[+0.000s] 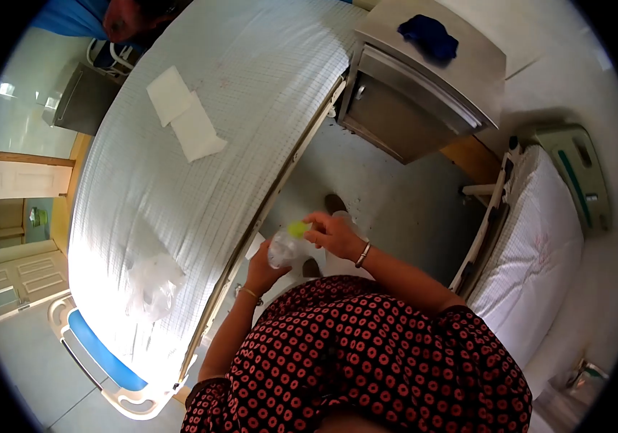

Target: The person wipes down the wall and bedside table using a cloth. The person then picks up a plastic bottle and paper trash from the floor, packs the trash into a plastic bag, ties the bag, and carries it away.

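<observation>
My left hand (264,268) wraps round a clear plastic bottle (281,251), held tilted in front of my body. At its top end is a yellow-green cap (297,229). My right hand (333,236) has its fingers closed on this cap, with thumb and forefinger at its side. Whether the cap is seated on the neck or lifted off, I cannot tell. The bottle's contents are too blurred to make out.
Left of me is a bed (208,195) with a metal side rail, bearing white paper sheets (185,115) and a plastic bag (154,287). A steel cabinet (403,101) holds a dark blue cloth (428,37). A second bed (533,252) stands right. A person (71,16) is at top left.
</observation>
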`<control>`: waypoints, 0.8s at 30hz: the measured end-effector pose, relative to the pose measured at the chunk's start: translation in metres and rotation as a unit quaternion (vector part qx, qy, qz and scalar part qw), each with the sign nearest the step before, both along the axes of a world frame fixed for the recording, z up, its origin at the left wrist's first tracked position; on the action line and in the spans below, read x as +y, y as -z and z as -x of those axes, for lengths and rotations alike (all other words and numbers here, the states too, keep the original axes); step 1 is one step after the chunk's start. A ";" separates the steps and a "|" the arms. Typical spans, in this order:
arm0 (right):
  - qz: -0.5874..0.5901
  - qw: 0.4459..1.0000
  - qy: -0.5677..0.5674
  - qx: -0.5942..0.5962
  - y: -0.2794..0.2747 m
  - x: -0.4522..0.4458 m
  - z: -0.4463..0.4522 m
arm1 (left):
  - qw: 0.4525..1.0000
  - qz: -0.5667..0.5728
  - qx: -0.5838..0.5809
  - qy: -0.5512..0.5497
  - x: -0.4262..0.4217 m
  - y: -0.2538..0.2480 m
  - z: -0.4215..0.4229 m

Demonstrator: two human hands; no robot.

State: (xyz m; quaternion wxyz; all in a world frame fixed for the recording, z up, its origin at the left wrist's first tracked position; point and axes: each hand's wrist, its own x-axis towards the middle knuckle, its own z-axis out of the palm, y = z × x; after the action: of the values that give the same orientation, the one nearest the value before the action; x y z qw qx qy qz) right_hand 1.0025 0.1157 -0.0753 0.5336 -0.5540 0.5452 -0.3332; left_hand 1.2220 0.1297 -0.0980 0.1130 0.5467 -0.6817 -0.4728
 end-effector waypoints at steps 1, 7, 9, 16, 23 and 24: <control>-0.089 0.986 0.008 -0.139 0.010 -0.016 0.007 | 0.998 -0.008 -0.004 -0.056 -0.005 0.009 -0.002; -0.177 0.976 0.067 0.110 0.171 -0.110 0.112 | 0.966 -0.020 0.045 -0.255 -0.063 0.048 -0.011; -0.181 0.961 0.069 0.196 0.229 -0.150 0.158 | 0.945 -0.064 0.074 -0.312 -0.094 0.049 -0.008; -0.288 0.884 0.367 0.027 0.302 -0.321 0.230 | 0.898 -0.011 0.165 -0.407 -0.146 0.108 -0.010; -0.232 0.808 0.516 -0.163 0.365 -0.415 0.253 | 0.824 -0.117 0.146 -0.535 -0.145 0.160 -0.028; -0.236 0.807 0.517 -0.160 0.370 -0.418 0.254 | 0.823 -0.121 0.144 -0.536 -0.144 0.163 -0.027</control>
State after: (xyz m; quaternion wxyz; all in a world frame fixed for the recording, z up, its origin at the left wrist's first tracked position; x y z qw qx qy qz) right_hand 0.7485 -0.3019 -0.4458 0.4765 0.0137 0.7194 -0.5053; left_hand 1.2488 -0.0138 -0.2614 0.3786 0.7611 -0.1947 -0.4893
